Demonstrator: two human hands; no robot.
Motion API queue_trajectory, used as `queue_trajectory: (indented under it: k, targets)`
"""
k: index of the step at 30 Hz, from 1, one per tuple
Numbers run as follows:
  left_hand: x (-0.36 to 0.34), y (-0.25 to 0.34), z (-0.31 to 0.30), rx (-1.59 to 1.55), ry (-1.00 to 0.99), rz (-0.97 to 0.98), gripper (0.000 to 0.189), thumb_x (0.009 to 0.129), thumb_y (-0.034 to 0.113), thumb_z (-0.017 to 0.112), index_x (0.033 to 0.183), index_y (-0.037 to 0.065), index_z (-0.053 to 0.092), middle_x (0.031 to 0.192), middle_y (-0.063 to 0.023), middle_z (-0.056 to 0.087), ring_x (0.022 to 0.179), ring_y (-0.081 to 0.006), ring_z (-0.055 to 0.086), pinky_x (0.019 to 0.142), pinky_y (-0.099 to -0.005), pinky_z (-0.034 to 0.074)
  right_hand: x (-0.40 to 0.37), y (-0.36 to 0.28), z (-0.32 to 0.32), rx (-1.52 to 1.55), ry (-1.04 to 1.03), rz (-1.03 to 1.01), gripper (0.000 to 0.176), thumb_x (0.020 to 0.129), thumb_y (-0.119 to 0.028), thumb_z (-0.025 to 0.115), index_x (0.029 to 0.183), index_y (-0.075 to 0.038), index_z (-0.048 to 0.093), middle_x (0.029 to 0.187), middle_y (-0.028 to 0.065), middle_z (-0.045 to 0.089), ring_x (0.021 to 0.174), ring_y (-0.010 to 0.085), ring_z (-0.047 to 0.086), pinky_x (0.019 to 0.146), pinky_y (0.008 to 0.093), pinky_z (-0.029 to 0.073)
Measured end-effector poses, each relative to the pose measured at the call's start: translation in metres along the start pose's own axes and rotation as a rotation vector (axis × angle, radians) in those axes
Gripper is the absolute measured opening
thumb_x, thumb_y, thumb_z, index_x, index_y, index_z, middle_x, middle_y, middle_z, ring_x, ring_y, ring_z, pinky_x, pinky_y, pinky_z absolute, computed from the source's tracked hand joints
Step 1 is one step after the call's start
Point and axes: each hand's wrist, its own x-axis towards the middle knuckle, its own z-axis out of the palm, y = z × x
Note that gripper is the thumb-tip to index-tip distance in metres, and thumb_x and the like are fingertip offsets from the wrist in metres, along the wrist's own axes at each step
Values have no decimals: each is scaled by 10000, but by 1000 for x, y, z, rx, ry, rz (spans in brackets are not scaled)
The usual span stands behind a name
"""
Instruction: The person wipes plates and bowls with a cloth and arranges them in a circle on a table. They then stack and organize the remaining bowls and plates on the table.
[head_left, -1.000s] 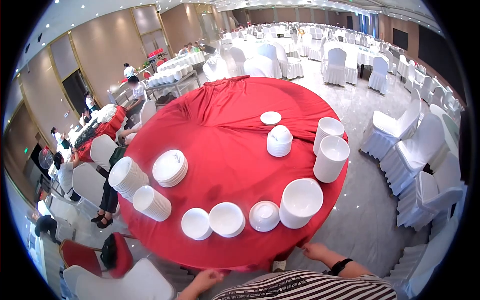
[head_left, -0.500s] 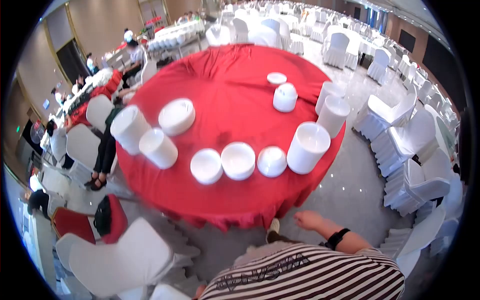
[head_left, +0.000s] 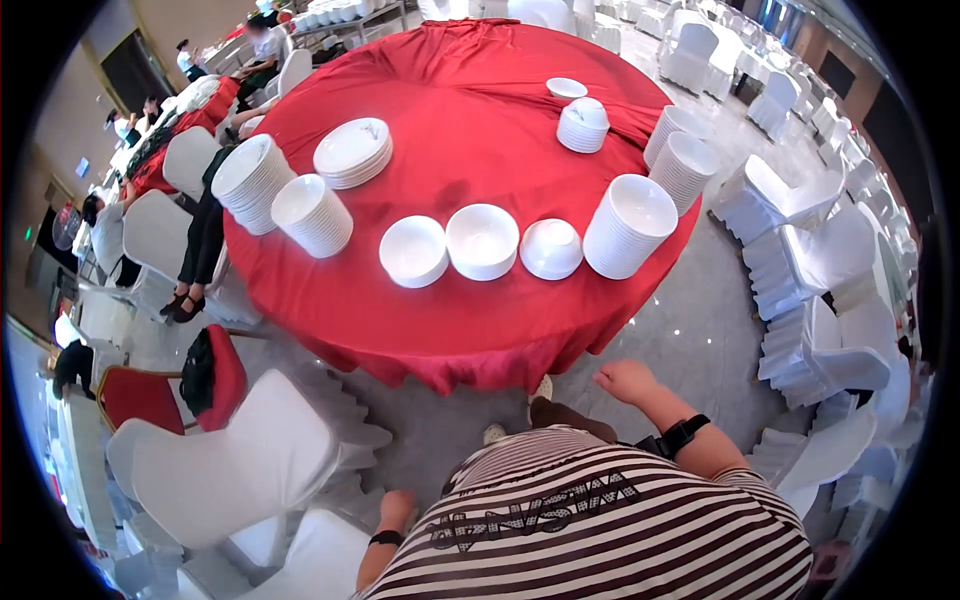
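My right hand (head_left: 622, 381) hangs beside my body, fingers curled and holding nothing visible. It is nearest the front right hem of a round table with a red cloth (head_left: 455, 345). Lower down, beside a white covered chair, is my left hand (head_left: 397, 508), seen from the back and loosely closed, touching nothing visible. White dishes stand along the table's near side: two bowl stacks (head_left: 413, 252) (head_left: 482, 242), a smaller upturned bowl stack (head_left: 550, 249) and a tall stack (head_left: 628, 228). On the left are stacked plates (head_left: 353, 154) and two more tall stacks (head_left: 312, 216) (head_left: 250, 184).
White covered chairs (head_left: 225, 455) stand close on my left, others (head_left: 830, 350) along the right. A red chair (head_left: 215, 375) holds a dark bag. Seated people (head_left: 205, 235) are at the left. More bowls (head_left: 582, 127) sit at the table's far right.
I have come closer to the table, and its dishes now sit higher in view. My left hand has come into sight at the bottom. The dishes keep their arrangement.
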Motion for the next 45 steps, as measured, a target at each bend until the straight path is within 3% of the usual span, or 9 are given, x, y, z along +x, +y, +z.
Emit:
queue_trajectory:
  k: [6,12,13,18,23,27,35,39,45]
  targets:
    - [17,31,-22,-316,259,-38,273,753,260,553,660,5,581,758,-218,602,769,-400,576,687,-456,463,-3,49,-10,386,461,87,162,821,-203,543,826,-50,594,806,157,614,763,361,574,662,422,460]
    - [29,114,-104,14,36,289,258,795,258,540,717,16,584,738,-218,591,733,-397,566,665,-433,460,24,115,-43,521,603,120,146,818,-143,557,913,-41,601,807,131,628,696,240,610,631,328,475]
    - [25,145,-127,64,76,437,254,831,257,540,787,19,619,729,-158,623,678,-309,593,630,-359,467,31,127,-50,603,603,132,152,826,-149,553,917,-35,598,793,111,625,686,209,604,626,309,474]
    - [39,299,-193,-860,-282,182,197,869,148,538,993,20,622,862,-4,616,763,-86,536,675,-225,431,66,174,-91,1048,542,189,185,869,-163,517,976,-23,573,809,33,601,694,107,578,618,245,479]
    - [40,418,-225,-788,-306,285,305,863,90,535,1155,3,513,1074,-85,583,1013,-170,541,884,-287,424,88,200,-135,1385,371,237,196,889,-161,489,1027,-35,547,897,45,593,715,119,577,627,256,491]
    - [39,457,-229,-737,-299,303,301,862,89,535,1149,1,517,1071,-84,586,1002,-163,544,869,-282,430,117,217,-139,1488,155,221,200,893,-174,492,1027,-36,543,911,55,592,724,120,575,631,256,491]
    - [36,486,-236,-667,-276,252,260,864,88,532,1109,3,549,1055,-74,594,983,-146,545,851,-267,431,156,230,-120,1371,310,317,525,858,-307,552,1245,11,398,1129,113,527,956,173,532,776,302,453]
    - [41,503,-247,-690,-200,361,239,879,86,499,1090,-12,553,1036,-82,601,966,-157,552,849,-275,433,179,226,-115,1359,309,292,753,819,-411,580,1348,17,257,1282,155,427,1111,226,442,910,352,373]
    - [66,549,-297,-969,-55,610,297,932,184,401,1088,-23,547,1047,-109,598,983,-183,553,859,-299,427,198,209,-135,1391,230,365,701,811,-435,587,1287,17,340,1241,156,460,1105,226,444,889,369,373]
